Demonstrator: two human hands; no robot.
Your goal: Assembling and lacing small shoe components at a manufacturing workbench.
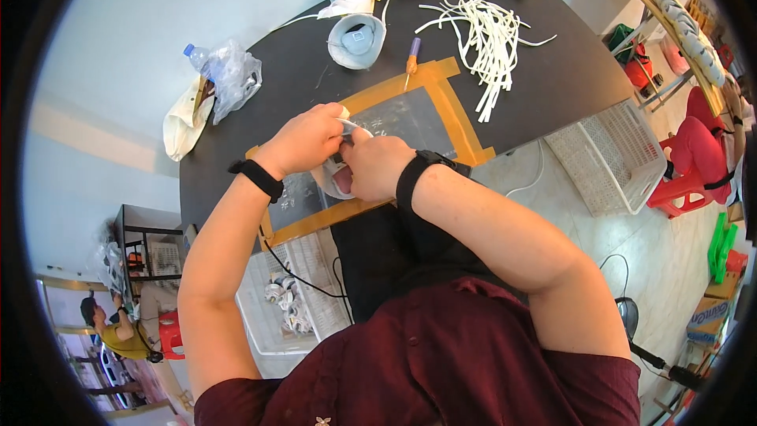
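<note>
Both hands work close together over a taped sheet on the dark table. Between them is a pale shoe, mostly covered by my fingers, with a pinkish patch showing at its opening. My left hand is closed at its far side, fingertips pinching a whitish edge. From the right, my right hand curls over the shoe's opening, thumb and fingers closed on it. Whether a lace is between the fingertips is too small to tell. A clear sheet framed with orange-brown tape lies beneath.
Beyond the hands lie an orange-and-purple-handled awl, a heap of white laces and a pale shoe with blue inside. A bagged bottle stands left. White crates sit on the floor; other people work farther off.
</note>
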